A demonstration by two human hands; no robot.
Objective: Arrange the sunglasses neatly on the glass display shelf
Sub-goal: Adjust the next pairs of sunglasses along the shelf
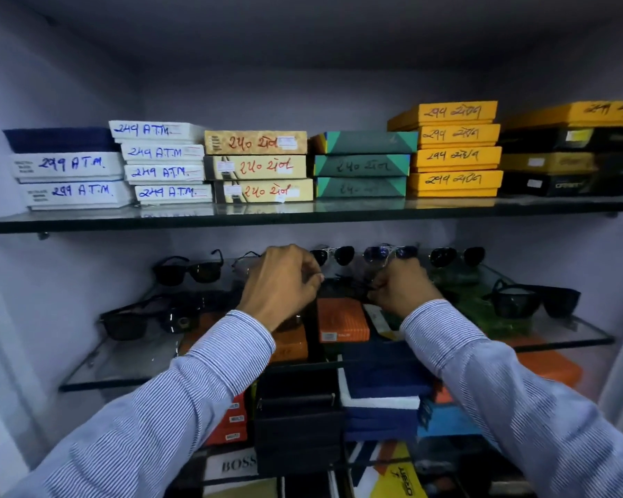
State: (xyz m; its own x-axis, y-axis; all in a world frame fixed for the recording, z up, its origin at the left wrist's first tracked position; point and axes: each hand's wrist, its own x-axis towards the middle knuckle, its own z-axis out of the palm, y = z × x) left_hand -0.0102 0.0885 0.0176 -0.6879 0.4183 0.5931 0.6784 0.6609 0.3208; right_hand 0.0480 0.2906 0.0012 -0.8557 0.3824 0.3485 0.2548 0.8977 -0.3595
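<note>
Several pairs of sunglasses stand on the lower glass shelf. A back row holds black-framed sunglasses, metal aviators, blue-lensed aviators and dark round ones. Nearer the front, black sunglasses sit at the left and another black pair at the right. Between my hands sits a dark pair of sunglasses, mostly hidden. My left hand and my right hand are both curled shut at its two ends, over the shelf's middle.
The upper glass shelf carries stacked boxes: white ones, beige ones, teal ones, yellow ones and dark ones. Under the lower shelf lie orange, navy and black boxes. Cabinet walls close both sides.
</note>
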